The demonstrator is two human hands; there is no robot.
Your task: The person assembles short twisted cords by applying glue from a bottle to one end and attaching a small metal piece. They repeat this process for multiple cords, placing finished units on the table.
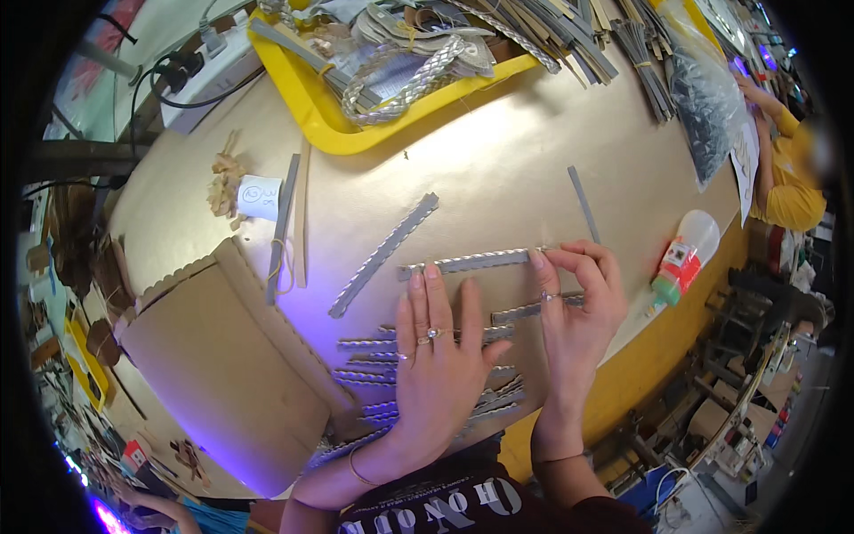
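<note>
A grey strip with a silvery braided cord along its edge lies crosswise on the table before me. My left hand is flat, its fingers stretched, with the fingertips on the strip's left part. At the strip's right end, the thumb and forefinger of my right hand pinch the braided cord. Several similar braid-edged strips lie under and around my left hand, partly hidden by it. Another grey strip is half covered by my right hand. Farther left, one more braid-edged strip rests at a slant.
A yellow tray holds braided cord and cut pieces at the back. Brown scalloped panels lie on the left. On the right are a glue bottle, a plain grey strip and a bag of dark pieces. Another person sits beyond.
</note>
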